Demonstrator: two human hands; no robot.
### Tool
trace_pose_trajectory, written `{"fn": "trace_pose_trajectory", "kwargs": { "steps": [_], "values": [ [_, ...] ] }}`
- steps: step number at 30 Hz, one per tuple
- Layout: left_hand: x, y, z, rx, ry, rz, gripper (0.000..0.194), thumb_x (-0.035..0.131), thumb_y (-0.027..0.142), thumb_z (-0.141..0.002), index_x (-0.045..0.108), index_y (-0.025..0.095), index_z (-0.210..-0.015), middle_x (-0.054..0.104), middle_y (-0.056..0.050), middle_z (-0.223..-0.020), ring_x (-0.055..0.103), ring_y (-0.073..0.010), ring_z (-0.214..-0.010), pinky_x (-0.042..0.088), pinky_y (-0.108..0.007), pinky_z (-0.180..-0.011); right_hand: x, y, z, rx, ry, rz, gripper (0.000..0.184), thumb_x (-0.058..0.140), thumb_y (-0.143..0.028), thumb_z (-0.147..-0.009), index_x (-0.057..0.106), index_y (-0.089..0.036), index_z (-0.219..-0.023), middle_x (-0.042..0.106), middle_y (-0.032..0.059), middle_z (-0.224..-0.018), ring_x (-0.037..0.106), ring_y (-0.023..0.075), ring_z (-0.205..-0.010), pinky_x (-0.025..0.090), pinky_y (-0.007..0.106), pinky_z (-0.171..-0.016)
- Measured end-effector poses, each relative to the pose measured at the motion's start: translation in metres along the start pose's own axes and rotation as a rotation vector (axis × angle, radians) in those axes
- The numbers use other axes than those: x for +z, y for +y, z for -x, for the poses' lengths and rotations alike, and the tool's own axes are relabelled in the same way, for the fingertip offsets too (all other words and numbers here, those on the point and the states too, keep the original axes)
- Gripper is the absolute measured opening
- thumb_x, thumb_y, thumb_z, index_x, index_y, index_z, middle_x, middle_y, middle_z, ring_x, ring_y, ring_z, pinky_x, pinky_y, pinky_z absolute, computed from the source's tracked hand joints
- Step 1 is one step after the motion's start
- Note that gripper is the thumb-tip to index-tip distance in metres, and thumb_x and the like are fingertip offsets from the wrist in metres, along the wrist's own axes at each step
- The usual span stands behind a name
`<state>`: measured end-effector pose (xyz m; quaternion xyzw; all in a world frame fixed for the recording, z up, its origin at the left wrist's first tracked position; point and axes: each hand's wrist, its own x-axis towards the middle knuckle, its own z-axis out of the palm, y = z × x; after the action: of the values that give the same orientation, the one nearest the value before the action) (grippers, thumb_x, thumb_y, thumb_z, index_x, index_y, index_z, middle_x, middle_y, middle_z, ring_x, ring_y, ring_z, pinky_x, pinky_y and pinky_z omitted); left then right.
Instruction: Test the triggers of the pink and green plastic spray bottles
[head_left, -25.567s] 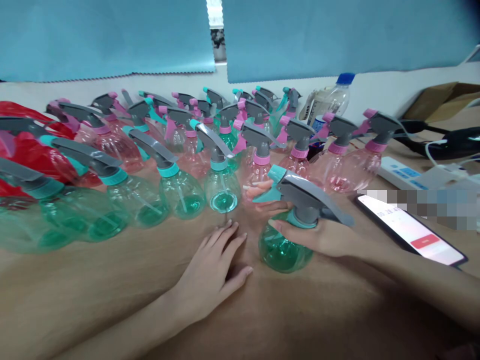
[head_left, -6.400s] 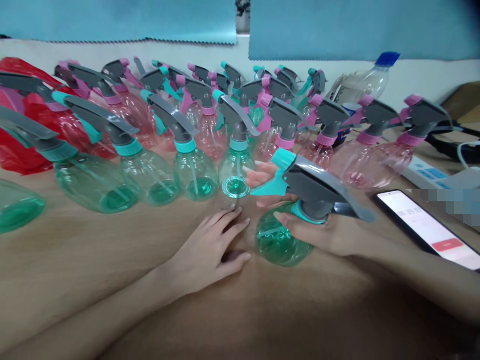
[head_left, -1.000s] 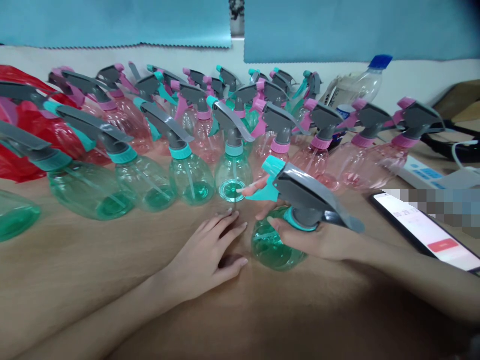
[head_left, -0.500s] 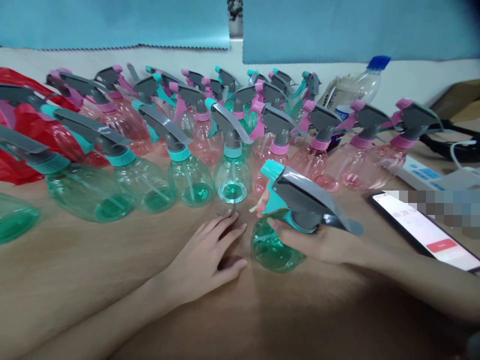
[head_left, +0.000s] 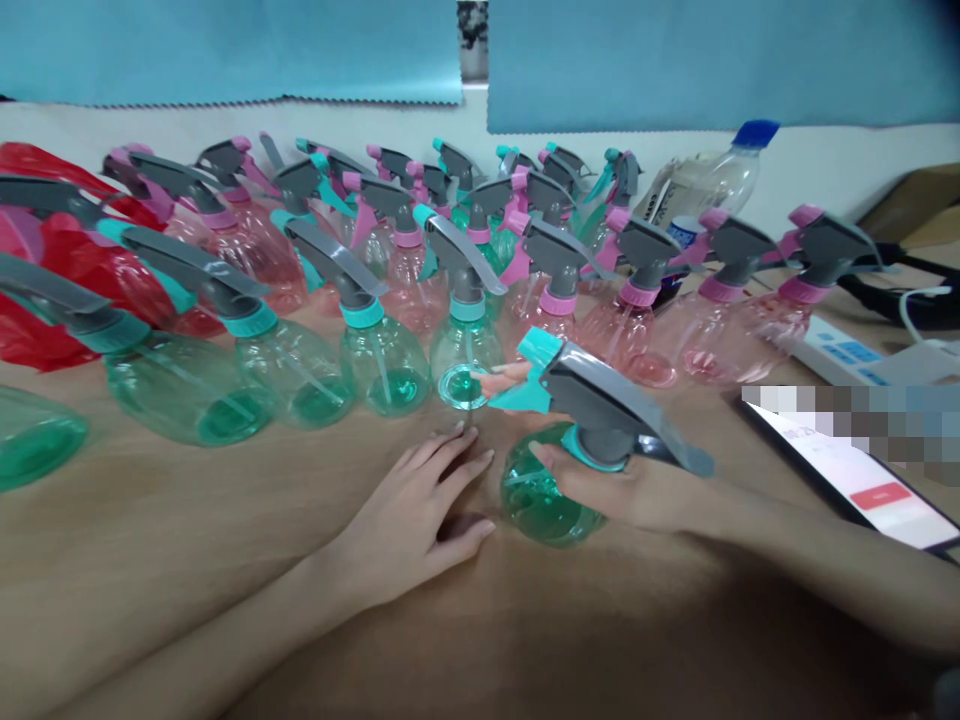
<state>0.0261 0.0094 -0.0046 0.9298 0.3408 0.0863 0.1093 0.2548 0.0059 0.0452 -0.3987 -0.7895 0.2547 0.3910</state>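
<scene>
My right hand (head_left: 630,490) is wrapped round the neck of a green spray bottle (head_left: 547,495) with a grey head and a turquoise nozzle and trigger. The thumb lies on this side of the bottle, and fingertips reach out past the turquoise trigger (head_left: 525,395). It stands slightly tilted at the table's middle. My left hand (head_left: 420,500) rests palm down on the wood just left of that bottle, fingers spread and holding nothing. Closest beyond the left fingertips stands another green spray bottle (head_left: 465,350).
Several green spray bottles (head_left: 386,365) line the left, with pink ones (head_left: 727,330) to the right and more behind. A red plastic bag (head_left: 67,290) lies far left. On the right are a phone (head_left: 862,480), a white power strip (head_left: 847,345) and a clear blue-capped bottle (head_left: 727,180).
The trigger on the held spray bottle has swung outward, away from its neck, and my right fingers have stretched forward. My left hand stays in place. The view has shifted slightly.
</scene>
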Motion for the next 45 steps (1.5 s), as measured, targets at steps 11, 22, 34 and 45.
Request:
{"fn": "trace_pose_trajectory", "kwargs": {
  "steps": [11,22,34,45],
  "values": [
    [0.0,0.004,0.002,-0.02,0.064,0.133,0.06,0.059,0.038,-0.086,0.035,0.02,-0.138,0.043,-0.012,-0.142,0.038,-0.0295,-0.131,0.034,-0.047,-0.106,0.004,-0.004,-0.001,0.035,0.048,-0.084,0.038,0.06,-0.027,-0.078,0.045,-0.026,-0.114,0.065,0.0004,-0.089,0.065,0.0193,-0.073,0.057,0.035,-0.07],
    [-0.036,0.028,0.036,-0.083,0.242,0.277,0.072,0.067,0.046,-0.079,0.028,0.025,-0.137,0.044,-0.011,-0.135,0.044,-0.032,-0.125,0.041,-0.048,-0.101,0.049,-0.037,-0.02,-0.071,0.089,-0.187,0.029,0.065,-0.031,-0.076,0.053,-0.024,-0.101,0.06,-0.0015,-0.075,0.056,0.0155,-0.059,0.051,0.032,-0.057],
    [-0.057,-0.001,0.158,-0.471,0.567,0.003,0.061,0.069,0.042,-0.077,0.036,0.028,-0.126,0.055,-0.006,-0.123,0.057,-0.0308,-0.109,0.052,-0.044,-0.088,0.156,-0.114,-0.085,-0.35,-0.132,0.051,0.045,0.066,-0.06,-0.072,0.055,-0.02,-0.09,0.058,0.0033,-0.088,0.057,0.0193,-0.085,0.047,0.034,-0.07],
    [-0.081,-0.094,0.214,-0.584,0.777,-0.155,0.05,0.062,0.049,-0.082,0.045,0.022,-0.121,0.05,-0.008,-0.113,0.055,-0.0287,-0.108,0.047,-0.045,-0.09,0.154,-0.113,-0.122,-0.157,-0.028,0.356,0.043,0.058,-0.051,-0.083,0.057,-0.019,-0.113,0.061,0.0073,-0.116,0.06,0.0149,-0.067,0.048,0.037,-0.078]
  ]
}}
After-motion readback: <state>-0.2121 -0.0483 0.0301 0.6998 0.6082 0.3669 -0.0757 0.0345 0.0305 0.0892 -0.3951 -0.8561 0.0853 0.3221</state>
